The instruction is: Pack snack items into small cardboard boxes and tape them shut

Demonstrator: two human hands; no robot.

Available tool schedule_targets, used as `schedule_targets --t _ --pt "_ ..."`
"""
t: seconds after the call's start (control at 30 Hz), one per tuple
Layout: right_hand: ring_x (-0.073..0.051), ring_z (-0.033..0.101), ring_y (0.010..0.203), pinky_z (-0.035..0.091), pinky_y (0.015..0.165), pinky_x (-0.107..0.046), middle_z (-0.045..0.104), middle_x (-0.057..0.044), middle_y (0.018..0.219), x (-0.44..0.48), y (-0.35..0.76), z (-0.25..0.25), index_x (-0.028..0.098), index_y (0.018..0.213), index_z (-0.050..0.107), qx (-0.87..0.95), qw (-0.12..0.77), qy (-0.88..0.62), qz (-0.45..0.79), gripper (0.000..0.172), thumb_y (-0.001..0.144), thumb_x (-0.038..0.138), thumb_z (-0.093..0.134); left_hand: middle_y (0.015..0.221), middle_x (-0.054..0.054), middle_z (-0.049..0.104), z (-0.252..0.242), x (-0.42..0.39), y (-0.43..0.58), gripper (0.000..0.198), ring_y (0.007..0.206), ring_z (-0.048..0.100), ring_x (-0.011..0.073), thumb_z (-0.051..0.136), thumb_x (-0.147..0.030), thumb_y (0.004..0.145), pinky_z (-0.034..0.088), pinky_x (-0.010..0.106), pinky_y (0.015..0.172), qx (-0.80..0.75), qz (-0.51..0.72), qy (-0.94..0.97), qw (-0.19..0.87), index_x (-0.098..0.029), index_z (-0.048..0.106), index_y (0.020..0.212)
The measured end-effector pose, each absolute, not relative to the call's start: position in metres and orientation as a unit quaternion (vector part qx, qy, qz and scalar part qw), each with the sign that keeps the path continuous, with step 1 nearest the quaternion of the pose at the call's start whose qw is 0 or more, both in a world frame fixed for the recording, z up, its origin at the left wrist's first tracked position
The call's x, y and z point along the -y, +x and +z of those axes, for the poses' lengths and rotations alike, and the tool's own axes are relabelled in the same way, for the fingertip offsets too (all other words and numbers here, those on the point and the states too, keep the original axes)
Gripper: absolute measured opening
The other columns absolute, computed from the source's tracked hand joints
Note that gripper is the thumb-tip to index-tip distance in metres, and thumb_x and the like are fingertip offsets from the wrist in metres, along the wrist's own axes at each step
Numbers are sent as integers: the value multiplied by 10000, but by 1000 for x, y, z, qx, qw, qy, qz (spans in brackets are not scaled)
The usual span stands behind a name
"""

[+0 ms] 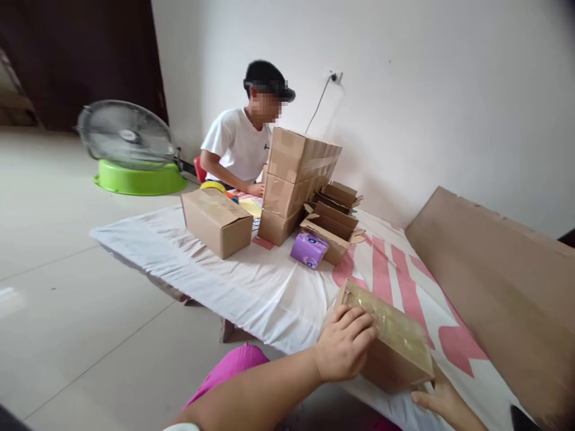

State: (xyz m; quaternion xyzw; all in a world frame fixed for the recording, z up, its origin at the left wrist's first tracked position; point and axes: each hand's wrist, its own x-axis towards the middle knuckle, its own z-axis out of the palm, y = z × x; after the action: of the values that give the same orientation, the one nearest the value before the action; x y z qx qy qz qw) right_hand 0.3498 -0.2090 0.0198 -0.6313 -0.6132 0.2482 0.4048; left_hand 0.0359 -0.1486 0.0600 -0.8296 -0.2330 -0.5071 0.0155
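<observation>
A taped brown cardboard box (390,329) lies near the table's front edge, with shiny clear tape along its top. My left hand (345,344) grips the box's near left side, its fingers curled over the upper edge. At the box's right end is my right hand (442,398), its thumb at the lower corner and its other fingers mostly hidden behind the cardboard. Farther along the table, a purple patterned pack (309,250) leans by an open cardboard box (335,230).
A stack of taped boxes (291,185) stands midtable, and another closed box (218,221) sits left of it. Behind them sits a person (238,143) in a cap. A large cardboard panel (489,287) borders the right. A fan (128,134) rests on a green basin (139,178).
</observation>
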Motion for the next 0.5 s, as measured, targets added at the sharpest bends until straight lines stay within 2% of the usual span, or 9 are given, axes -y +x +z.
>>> schedule_targets --t 0.1,0.2,0.3,0.37,0.5 --pt "-339 520 1212 355 1067 -495 636 -114 1219 211 382 22 224 1177 633 632 326 -665 229 648 578 450 733 1167 98 646 58 148 42 350 1113 542 244 483 -222 845 320 415 991 251 -478 -841 26 -188 568 1183" --pt "-372 593 1071 396 1005 -529 684 -130 1085 216 409 10 212 960 712 584 277 -758 86 491 580 517 651 1152 95 644 60 148 41 338 1077 543 241 488 -224 855 327 411 951 257 -462 -848 27 -192 579 1179" --pt "-359 624 961 432 947 -522 693 -119 972 222 422 -7 228 929 709 569 251 -783 -15 454 598 498 555 1139 91 643 62 148 40 358 1047 540 239 508 -200 834 331 409 932 259 -455 -852 21 -201 582 1184" --pt "-357 636 910 453 905 -515 694 -117 893 222 427 -11 227 948 688 547 255 -797 -30 465 590 471 519 1128 87 644 62 149 40 368 1019 541 236 520 -178 817 336 403 913 263 -452 -852 16 -205 587 1178" --pt "-367 656 816 491 782 -502 701 -132 809 207 432 6 219 885 649 498 251 -830 27 431 569 462 486 1101 81 653 57 150 40 339 962 543 219 504 -166 843 347 386 876 271 -453 -850 16 -219 597 1165"
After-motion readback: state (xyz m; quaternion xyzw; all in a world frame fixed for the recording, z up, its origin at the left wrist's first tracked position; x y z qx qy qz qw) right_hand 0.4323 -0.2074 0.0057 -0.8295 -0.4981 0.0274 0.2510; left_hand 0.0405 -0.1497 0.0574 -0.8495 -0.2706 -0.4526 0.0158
